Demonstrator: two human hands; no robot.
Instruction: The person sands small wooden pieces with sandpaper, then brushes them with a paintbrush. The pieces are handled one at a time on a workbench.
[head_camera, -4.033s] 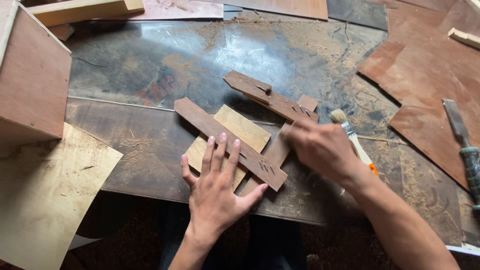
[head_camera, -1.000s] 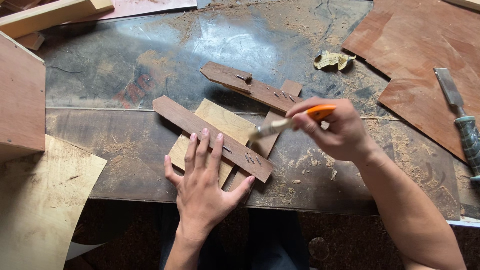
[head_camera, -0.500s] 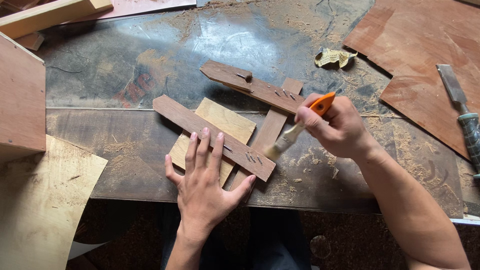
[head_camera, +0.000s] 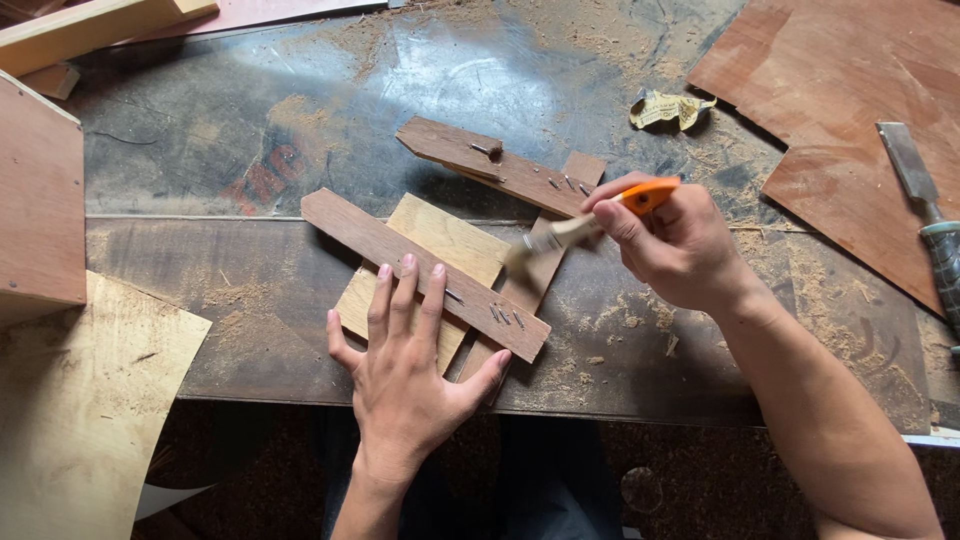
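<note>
Two hands work over a nailed assembly of reddish-brown wooden slats (head_camera: 425, 272) that lies near the front edge of the dusty dark metal worktop (head_camera: 250, 130). The left hand (head_camera: 410, 365) lies flat and fully spread, fingers pressing down on the long front slat and on the pale plywood piece (head_camera: 450, 240) beneath it; it closes round nothing, only pinning the work in place. The right hand (head_camera: 675, 245) has its grip closed round the orange handle of a small paintbrush (head_camera: 585, 228), thumb and fingers wrapped tight.

The brush's long axis runs from upper right down to lower left, its bristles blurred and sitting just over the short cross slat (head_camera: 540, 270), whether touching it or hovering I cannot tell. From the right hand's grip the assembly lies to the left and slightly toward the person, so the bristle tip points straight at it. The front slat itself runs diagonally from upper left to lower right, roughly across the brush's line. The right hand is nearer the cross slat; the left is already on the front one.

A wood chisel with a dark handle (head_camera: 920, 200) lies well apart at the right, on a brown plywood sheet (head_camera: 830, 90). Sawdust is scattered about.
</note>
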